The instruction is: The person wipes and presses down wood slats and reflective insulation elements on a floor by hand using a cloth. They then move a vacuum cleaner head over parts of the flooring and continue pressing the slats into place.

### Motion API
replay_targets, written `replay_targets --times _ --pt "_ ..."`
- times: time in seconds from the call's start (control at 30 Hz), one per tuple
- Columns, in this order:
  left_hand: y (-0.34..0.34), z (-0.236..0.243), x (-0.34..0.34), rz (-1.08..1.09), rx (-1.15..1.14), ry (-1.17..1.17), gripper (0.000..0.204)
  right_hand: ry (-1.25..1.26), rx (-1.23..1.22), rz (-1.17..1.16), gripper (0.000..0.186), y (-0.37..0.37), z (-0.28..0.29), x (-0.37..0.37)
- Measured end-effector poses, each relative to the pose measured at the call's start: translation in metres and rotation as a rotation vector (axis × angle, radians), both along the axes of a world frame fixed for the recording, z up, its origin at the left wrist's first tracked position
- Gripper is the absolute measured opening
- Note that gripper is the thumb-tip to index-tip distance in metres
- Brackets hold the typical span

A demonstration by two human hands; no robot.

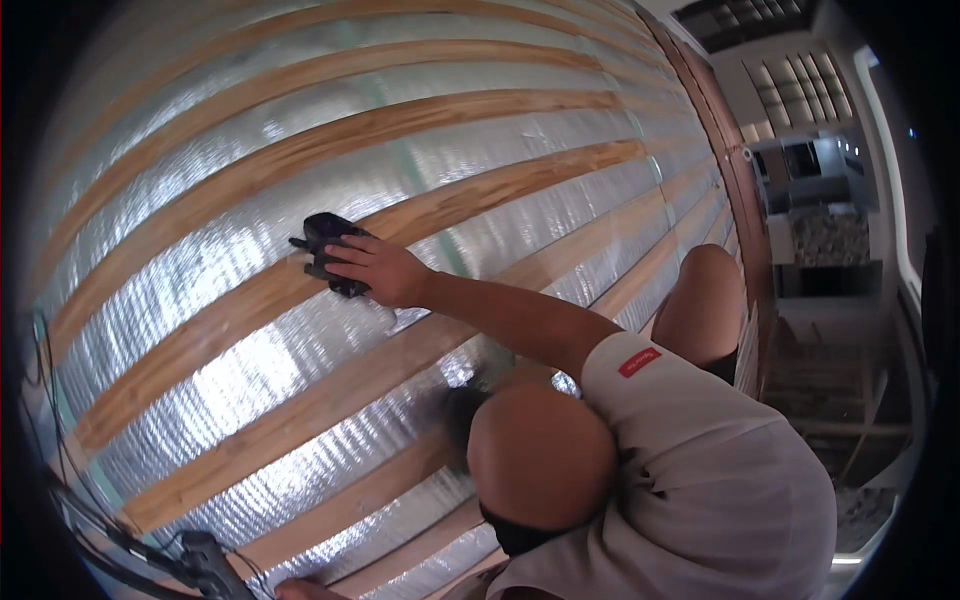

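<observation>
Nearest my remote feed were the pale shirt (710, 470) and a bare knee (540, 455), which hid part of the work area. At the lower edge I got only a sliver of the left hand (303, 591); couldn't tell whether that grip was open or closed. A black tool (205, 562) lay just beside it, dark cables (120, 535) running past at the lower left.

Farther out, the right arm (520, 315) stretched across, and the right hand (390, 272) had its grip closed on a black device (323, 232), fingers over its near side, thumb not visible. The device sat at a wooden strip (500, 190), overlapping the silvery foil (250, 365) alongside; exact contact underneath, I couldn't tell. Kind of device unclear.

Step in hand, my read: placing or steadying the device at that strip. Next move, I judged, called for a firm grip and controlled reach, with the device lined up to the wood.

Farthest off, I noted a brown beam (700, 100) edging the strips and lit shelving (800, 88) past it.
</observation>
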State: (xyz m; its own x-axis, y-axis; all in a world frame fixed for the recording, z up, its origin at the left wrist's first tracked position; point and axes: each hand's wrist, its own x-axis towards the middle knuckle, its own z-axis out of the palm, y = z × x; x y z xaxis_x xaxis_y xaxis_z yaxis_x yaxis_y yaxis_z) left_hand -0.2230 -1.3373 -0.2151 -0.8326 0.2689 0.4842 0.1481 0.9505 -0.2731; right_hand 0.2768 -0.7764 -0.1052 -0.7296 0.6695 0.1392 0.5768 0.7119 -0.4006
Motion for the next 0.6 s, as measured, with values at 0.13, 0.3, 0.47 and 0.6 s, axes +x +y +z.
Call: replay_targets --times 0.13,0.3,0.47,0.6 --pt "0.015 0.011 0.039 -0.176 -0.063 0.045 0.047 0.076 -0.013 -0.225 0.069 0.024 -0.011 0.145" --pt "0.029 -0.003 0.066 -0.801 0.014 -0.411 0.045 0.013 -0.027 -0.739 0.061 0.067 -0.020 0.410" --pt "0.177 0.009 0.310 -0.661 0.531 -1.243 0.057 -0.162 -0.070 -0.818 0.068 0.079 0.017 0.594" --pt "0.318 0.153 0.454 -1.248 0.094 -1.155 0.052 -0.270 -0.178 -0.847 0.059 0.082 0.015 0.614"
